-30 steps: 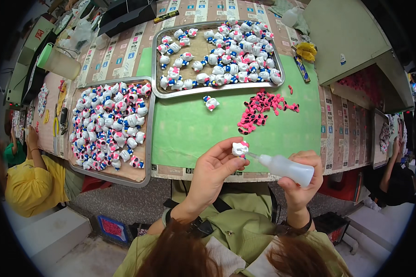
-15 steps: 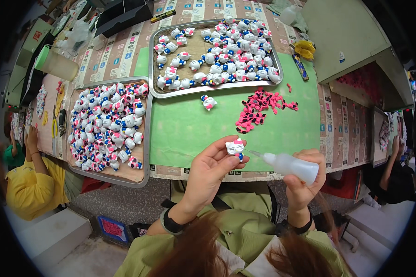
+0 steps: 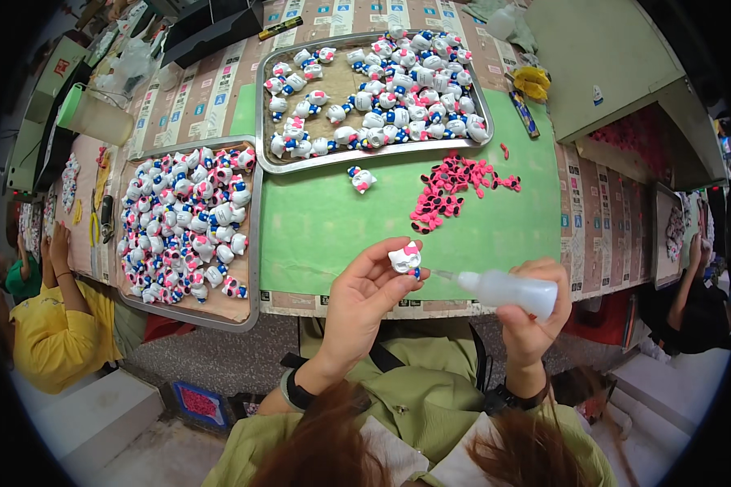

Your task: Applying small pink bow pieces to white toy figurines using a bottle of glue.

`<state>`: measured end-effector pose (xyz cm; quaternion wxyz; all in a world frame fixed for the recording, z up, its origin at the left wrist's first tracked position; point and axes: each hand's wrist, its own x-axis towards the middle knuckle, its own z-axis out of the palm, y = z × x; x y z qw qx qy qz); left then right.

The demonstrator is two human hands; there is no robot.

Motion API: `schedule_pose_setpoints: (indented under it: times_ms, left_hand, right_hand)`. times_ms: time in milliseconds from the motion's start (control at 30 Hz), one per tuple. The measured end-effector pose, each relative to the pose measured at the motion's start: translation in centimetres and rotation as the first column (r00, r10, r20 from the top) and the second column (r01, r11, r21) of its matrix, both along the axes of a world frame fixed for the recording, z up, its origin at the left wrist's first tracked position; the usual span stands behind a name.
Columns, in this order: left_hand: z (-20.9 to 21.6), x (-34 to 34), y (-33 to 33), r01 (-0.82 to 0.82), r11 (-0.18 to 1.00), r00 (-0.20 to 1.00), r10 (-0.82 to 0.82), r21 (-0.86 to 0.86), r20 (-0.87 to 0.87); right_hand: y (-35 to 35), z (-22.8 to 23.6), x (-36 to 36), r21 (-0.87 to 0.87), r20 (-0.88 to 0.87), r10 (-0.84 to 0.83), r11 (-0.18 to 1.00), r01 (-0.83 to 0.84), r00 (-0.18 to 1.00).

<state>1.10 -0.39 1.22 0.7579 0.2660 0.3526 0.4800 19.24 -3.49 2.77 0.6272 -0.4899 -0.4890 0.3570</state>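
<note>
Between the thumb and fingers of my left hand [image 3: 371, 294] is a small white cat figurine [image 3: 404, 259] with a pink bow and a blue body. My right hand [image 3: 536, 316] is wrapped round a translucent squeeze bottle [image 3: 512, 292], tilted so its thin nozzle points left at the figurine. The tip is close to the figurine's lower side; whether they touch I cannot tell. Beyond my hands, a heap of small pink and black pieces [image 3: 440, 195] lies on the green mat [image 3: 317, 243]. One loose cat figurine [image 3: 361, 179] lies on the mat near the far tray.
A metal tray [image 3: 259, 235] of figurines with pink and black parts stands at left. Another metal tray [image 3: 300, 169] of figurines sits at the back. A green-lidded jar [image 3: 97, 115] is far left, a grey cabinet [image 3: 617, 73] far right. Co-workers sit on both sides.
The figurine has turned a little in my left hand and shifted slightly left. The bottle's nozzle tip now sits lower beside it, a little off its face.
</note>
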Motion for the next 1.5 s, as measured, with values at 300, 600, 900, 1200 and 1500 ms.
schedule_pose_setpoints:
  times_ms: [300, 600, 900, 1200, 1500]
  left_hand:
    - [-0.5, -1.1, 0.8, -0.088, 0.992, 0.996, 0.087, -0.085, -0.018]
    - [-0.3, -1.0, 0.5, 0.032, 0.987, 0.991, -0.010, -0.160, 0.135]
    - [0.0, 0.0, 0.0, 0.122, 0.983, 0.989, -0.109, -0.139, 0.096]
    - [-0.5, -0.9, 0.0, 0.081, 0.977, 0.996, -0.071, -0.196, 0.054]
    - [-0.9, -1.0, 0.3, 0.050, 0.984, 0.999, -0.047, -0.173, 0.022]
  right_hand:
    - [4.3, -3.5, 6.0, -0.171, -0.011, -0.378, 0.913, 0.371, 0.926]
    - [3.2, -4.5, 4.3, 0.206, 0.431, -0.577, 0.811, 0.548, 0.693]
    - [2.8, -1.1, -3.1, -0.161, 0.224, 0.168, 0.978, -0.134, 0.960]
    - [4.5, -2.0, 0.1, -0.345, 0.275, -0.062, 0.925, 0.159, 0.959]
    - [7.3, -5.0, 1.8, -0.061, 0.815, 0.149, 0.983, -0.172, 0.560]
